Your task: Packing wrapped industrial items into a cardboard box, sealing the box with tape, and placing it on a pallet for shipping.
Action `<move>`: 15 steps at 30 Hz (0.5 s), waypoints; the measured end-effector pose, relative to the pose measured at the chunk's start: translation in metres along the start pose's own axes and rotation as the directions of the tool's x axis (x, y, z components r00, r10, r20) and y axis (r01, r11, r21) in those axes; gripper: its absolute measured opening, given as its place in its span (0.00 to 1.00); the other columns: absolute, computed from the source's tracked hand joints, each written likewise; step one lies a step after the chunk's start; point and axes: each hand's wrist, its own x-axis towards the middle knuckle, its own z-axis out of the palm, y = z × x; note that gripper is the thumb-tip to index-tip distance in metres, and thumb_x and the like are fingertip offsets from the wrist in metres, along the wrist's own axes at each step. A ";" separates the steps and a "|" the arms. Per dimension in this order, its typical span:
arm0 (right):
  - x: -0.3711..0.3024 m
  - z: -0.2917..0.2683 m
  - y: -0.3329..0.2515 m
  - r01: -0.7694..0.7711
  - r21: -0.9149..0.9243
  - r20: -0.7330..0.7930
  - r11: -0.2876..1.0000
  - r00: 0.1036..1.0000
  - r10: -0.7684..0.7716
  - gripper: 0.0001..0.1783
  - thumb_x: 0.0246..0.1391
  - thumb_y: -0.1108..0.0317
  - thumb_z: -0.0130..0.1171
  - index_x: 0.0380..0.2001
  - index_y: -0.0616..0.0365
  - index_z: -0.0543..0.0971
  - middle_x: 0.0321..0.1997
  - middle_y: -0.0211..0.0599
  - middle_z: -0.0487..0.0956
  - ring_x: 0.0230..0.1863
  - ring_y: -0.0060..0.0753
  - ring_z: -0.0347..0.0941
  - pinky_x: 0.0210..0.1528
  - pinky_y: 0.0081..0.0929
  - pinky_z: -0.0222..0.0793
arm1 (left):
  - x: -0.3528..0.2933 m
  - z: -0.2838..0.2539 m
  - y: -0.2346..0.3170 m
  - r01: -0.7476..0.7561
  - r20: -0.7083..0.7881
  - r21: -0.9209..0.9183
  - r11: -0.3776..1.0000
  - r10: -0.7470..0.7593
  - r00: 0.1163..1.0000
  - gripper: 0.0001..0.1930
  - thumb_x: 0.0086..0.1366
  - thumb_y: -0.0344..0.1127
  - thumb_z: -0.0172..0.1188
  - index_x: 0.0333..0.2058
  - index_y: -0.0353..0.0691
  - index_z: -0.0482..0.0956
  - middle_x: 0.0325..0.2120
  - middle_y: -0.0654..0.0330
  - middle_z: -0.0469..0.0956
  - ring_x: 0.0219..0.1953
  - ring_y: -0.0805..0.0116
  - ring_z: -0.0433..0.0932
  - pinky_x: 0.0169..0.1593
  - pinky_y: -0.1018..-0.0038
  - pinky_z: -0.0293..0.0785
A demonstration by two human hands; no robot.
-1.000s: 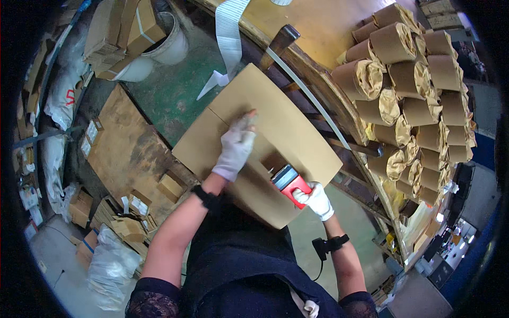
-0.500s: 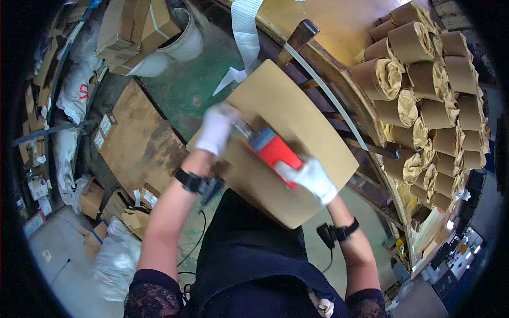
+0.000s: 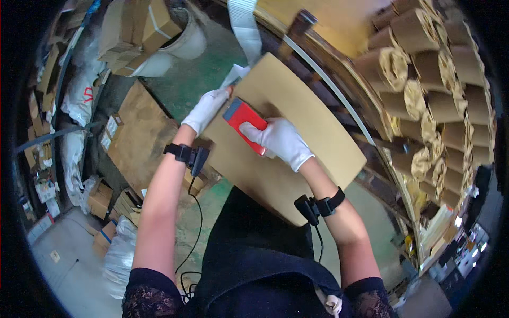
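A tan cardboard carton lies at a slant in front of me, its smooth face upward. My right hand, in a white glove, is closed round a red block-shaped tool with a grey end. The tool is over the left part of the carton face, its grey end toward the upper left. At the carton's upper-left edge is my left hand, also gloved, with its fingers drawn together and bare fingertips showing. Whatever they pinch is too small to make out. Just beyond them, a whitish strip touches that edge.
Rolled brown-paper bundles are stacked at the right on a wooden-edged table. A wooden post end rises beyond the carton. Boxes and a white bucket stand far left. A brown board lies on the floor; cables hang from both wrists.
My right hand has moved the red tool up and left across the carton. My left hand has drawn back from the tool's grey end to the carton's edge.
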 end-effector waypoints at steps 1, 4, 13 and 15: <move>-0.009 -0.003 0.012 0.026 -0.002 -0.002 1.000 1.000 -0.026 0.36 0.46 0.32 0.53 0.10 0.57 0.77 0.10 0.41 0.74 0.18 0.40 0.76 0.30 0.36 0.73 | -0.009 0.010 0.014 -0.063 0.070 0.033 0.997 0.061 0.996 0.36 0.62 0.53 0.55 0.61 0.34 0.62 0.56 0.43 0.69 0.60 0.50 0.67 0.60 0.69 0.63; -0.079 -0.025 0.080 0.054 -0.220 -0.002 0.974 0.998 -0.056 0.38 0.44 0.31 0.55 0.09 0.59 0.76 0.09 0.41 0.72 0.15 0.36 0.73 0.25 0.34 0.71 | -0.064 0.057 0.066 -0.189 -0.182 0.464 0.866 0.302 0.936 0.33 0.59 0.47 0.57 0.59 0.32 0.64 0.58 0.44 0.66 0.60 0.47 0.65 0.62 0.61 0.60; -0.262 -0.007 0.296 -0.679 -0.244 -0.208 0.692 0.734 0.646 0.31 0.45 0.38 0.58 0.24 0.61 0.82 0.27 0.51 0.81 0.32 0.49 0.79 0.33 0.40 0.73 | -0.212 0.263 0.120 -0.945 0.595 -0.028 0.326 0.765 0.247 0.32 0.61 0.40 0.53 0.62 0.35 0.58 0.65 0.46 0.54 0.66 0.52 0.55 0.70 0.60 0.47; -0.219 0.013 0.276 -0.683 -0.344 -0.266 0.644 0.729 0.631 0.28 0.48 0.42 0.54 0.29 0.58 0.83 0.33 0.54 0.81 0.39 0.52 0.78 0.40 0.41 0.73 | -0.222 0.289 0.140 0.016 0.737 -0.315 0.949 0.233 0.635 0.27 0.67 0.40 0.43 0.62 0.35 0.58 0.65 0.47 0.54 0.67 0.53 0.53 0.70 0.62 0.44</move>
